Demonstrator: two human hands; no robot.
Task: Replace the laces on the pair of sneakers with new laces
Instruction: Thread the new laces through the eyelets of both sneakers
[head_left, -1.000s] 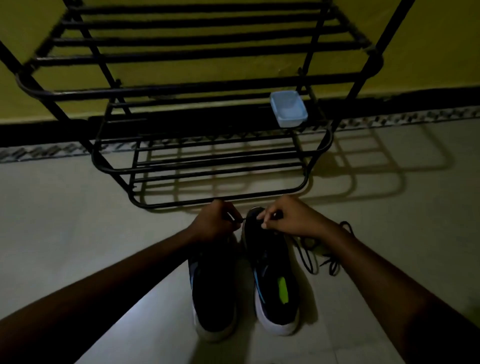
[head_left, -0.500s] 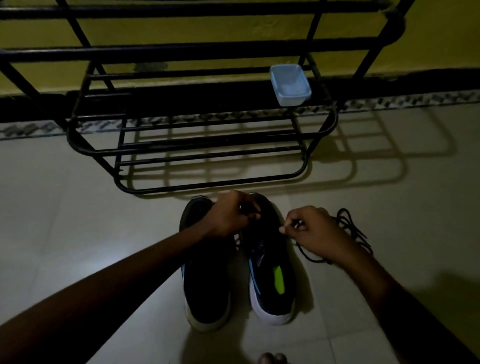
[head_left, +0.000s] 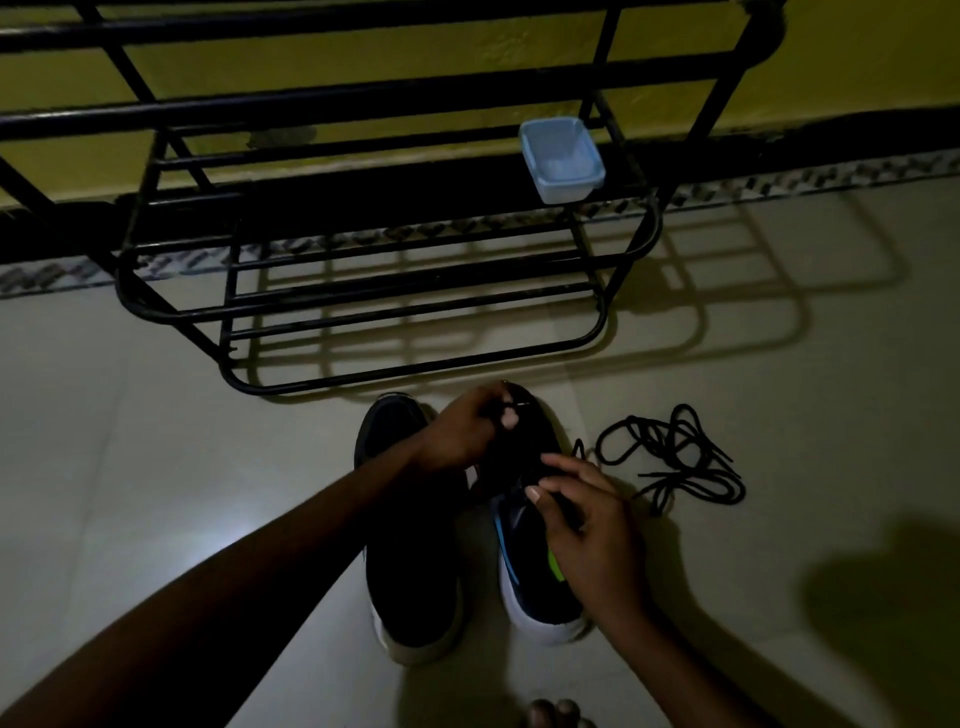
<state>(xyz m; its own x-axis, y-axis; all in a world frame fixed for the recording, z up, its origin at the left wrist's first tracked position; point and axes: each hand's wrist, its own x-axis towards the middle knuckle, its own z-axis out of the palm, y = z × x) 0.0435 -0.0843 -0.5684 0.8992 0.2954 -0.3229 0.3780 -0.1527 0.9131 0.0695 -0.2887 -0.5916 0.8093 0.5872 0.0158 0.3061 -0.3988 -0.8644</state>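
Two dark sneakers with white soles stand side by side on the floor, toes away from me. The left sneaker (head_left: 410, 551) has no hand on it. My left hand (head_left: 462, 431) reaches across to the toe end of the right sneaker (head_left: 524, 571) and pinches a thin black lace there. My right hand (head_left: 587, 530) rests over the right sneaker's tongue, thumb and fingers closed on a black lace end. A loose tangle of black lace (head_left: 675, 457) lies on the floor just right of that sneaker. The scene is dim.
A black metal shoe rack (head_left: 415, 291) stands just beyond the sneakers against a yellow wall. A pale blue plastic tub (head_left: 561, 156) sits on its right side. Toes of a foot (head_left: 553, 714) show at the bottom edge. Pale floor tiles lie all around.
My right hand has moved from the loose lace pile back over the right sneaker's tongue. The lace tangle now lies uncovered on the floor. My left hand stays at the toe.
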